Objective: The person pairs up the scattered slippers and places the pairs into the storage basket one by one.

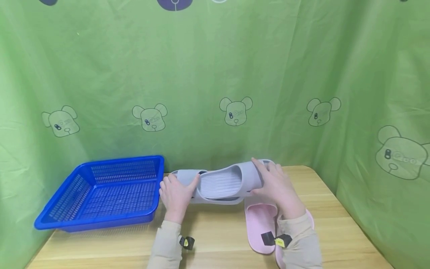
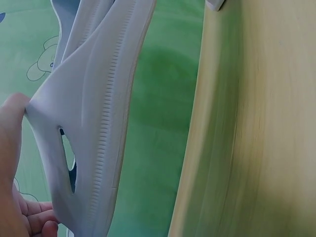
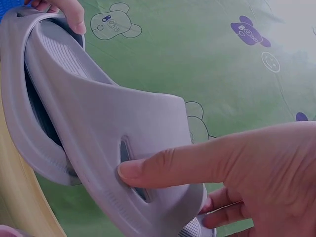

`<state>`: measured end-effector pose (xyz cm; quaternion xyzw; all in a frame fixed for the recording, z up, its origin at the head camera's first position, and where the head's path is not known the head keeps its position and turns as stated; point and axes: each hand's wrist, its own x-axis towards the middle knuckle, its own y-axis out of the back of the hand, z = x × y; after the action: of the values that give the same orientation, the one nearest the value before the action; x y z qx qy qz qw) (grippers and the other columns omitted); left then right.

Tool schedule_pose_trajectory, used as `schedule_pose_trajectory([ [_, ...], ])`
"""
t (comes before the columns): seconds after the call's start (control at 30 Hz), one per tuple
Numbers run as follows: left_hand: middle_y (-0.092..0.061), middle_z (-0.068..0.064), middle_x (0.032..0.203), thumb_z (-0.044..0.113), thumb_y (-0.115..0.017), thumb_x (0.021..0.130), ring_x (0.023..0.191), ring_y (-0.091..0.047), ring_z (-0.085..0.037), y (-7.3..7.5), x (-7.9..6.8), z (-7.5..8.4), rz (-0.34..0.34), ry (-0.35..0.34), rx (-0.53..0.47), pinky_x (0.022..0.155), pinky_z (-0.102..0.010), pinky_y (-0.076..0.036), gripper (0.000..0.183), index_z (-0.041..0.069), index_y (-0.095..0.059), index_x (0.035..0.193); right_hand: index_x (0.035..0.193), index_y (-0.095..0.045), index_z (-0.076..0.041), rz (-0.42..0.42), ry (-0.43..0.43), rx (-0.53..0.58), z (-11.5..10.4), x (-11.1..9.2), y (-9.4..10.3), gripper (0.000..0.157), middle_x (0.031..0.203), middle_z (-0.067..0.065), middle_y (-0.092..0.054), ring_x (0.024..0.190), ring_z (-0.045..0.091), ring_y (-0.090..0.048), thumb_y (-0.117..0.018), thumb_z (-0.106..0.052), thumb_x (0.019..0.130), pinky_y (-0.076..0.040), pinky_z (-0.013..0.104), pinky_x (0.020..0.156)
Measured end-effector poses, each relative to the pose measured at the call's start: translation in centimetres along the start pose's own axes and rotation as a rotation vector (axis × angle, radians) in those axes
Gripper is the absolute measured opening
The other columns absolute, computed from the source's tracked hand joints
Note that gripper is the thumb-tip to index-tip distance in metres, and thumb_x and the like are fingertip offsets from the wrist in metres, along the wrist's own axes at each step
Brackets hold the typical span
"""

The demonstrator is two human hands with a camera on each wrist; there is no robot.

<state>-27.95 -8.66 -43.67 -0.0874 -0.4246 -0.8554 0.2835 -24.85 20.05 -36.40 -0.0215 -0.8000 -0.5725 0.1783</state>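
Observation:
A pair of pale grey slippers is held between both hands, lying sideways with one overlapping the other and the toe ends pointing opposite ways. My left hand (image 1: 176,196) grips the strap end of the left slipper (image 1: 186,177), its thumb on the strap's edge. Around the strap of the right slipper (image 1: 250,179) curls my right hand (image 1: 279,186); in the right wrist view the thumb (image 3: 153,170) presses at the strap's slot. Green cloth shows between the left slipper (image 2: 98,108) and the table edge in the left wrist view.
A blue plastic basket (image 1: 156,209) with mesh sides stands on the left of the wooden table (image 1: 208,239). Pink slippers (image 1: 260,228) lie at the right, partly hidden under my right arm. A green curtain (image 1: 201,67) printed with bear heads surrounds the table's back and sides.

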Motion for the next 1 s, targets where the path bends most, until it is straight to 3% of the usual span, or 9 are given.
schedule_pose_trajectory([
  [0.17, -0.057, -0.018, 0.105, 0.079, -0.063, 0.069, 0.097, -0.049, -0.035, 0.1, 0.0, -0.1, 0.008, -0.016, -0.002, 0.083, -0.043, -0.039, 0.095, -0.003, -0.055, 0.117, 0.147, -0.041, -0.02, 0.033, 0.012, -0.005, 0.0, 0.1, -0.2, 0.101, 0.121, 0.021, -0.046, 0.112, 0.038, -0.039, -0.089, -0.031, 0.059, -0.033, 0.057, 0.097],
  [0.37, -0.058, -0.018, 0.107, 0.079, -0.062, 0.069, 0.099, -0.049, -0.034, 0.2, 0.1, -0.2, -0.002, -0.017, -0.006, 0.084, -0.043, -0.039, 0.096, -0.003, -0.054, 0.118, 0.144, -0.046, -0.022, 0.049, 0.045, 0.029, 0.6, 0.3, -0.6, 0.099, 0.151, 0.022, -0.029, 0.138, 0.046, -0.022, -0.09, -0.031, 0.056, -0.018, 0.067, 0.11],
  [0.53, -0.058, -0.017, 0.109, 0.079, -0.063, 0.069, 0.101, -0.049, -0.034, 0.2, 0.2, -0.3, -0.002, -0.023, -0.023, 0.085, -0.044, -0.039, 0.096, -0.003, -0.055, 0.119, 0.142, -0.047, -0.02, 0.045, 0.127, 0.083, 1.3, 0.8, -0.8, 0.097, 0.152, 0.014, -0.036, 0.145, 0.043, -0.016, -0.089, -0.028, 0.054, -0.008, 0.068, 0.114],
  [0.67, -0.058, -0.018, 0.108, 0.078, -0.064, 0.07, 0.101, -0.049, -0.035, 0.3, 0.2, -0.3, -0.001, -0.027, -0.036, 0.085, -0.044, -0.039, 0.094, -0.003, -0.055, 0.117, 0.142, -0.046, -0.018, 0.035, 0.168, 0.122, 1.6, 1.0, -1.0, 0.098, 0.147, 0.012, -0.043, 0.143, 0.04, -0.023, -0.089, -0.027, 0.055, -0.01, 0.066, 0.115],
  [1.0, -0.058, -0.016, 0.107, 0.078, -0.064, 0.069, 0.099, -0.048, -0.034, 0.2, 0.1, -0.3, 0.001, -0.031, -0.039, 0.084, -0.043, -0.038, 0.093, -0.003, -0.056, 0.115, 0.141, -0.046, -0.019, 0.002, 0.169, 0.144, 1.5, 0.8, -1.4, 0.095, 0.143, 0.016, -0.041, 0.137, 0.038, -0.028, -0.086, -0.028, 0.055, -0.015, 0.065, 0.113],
])
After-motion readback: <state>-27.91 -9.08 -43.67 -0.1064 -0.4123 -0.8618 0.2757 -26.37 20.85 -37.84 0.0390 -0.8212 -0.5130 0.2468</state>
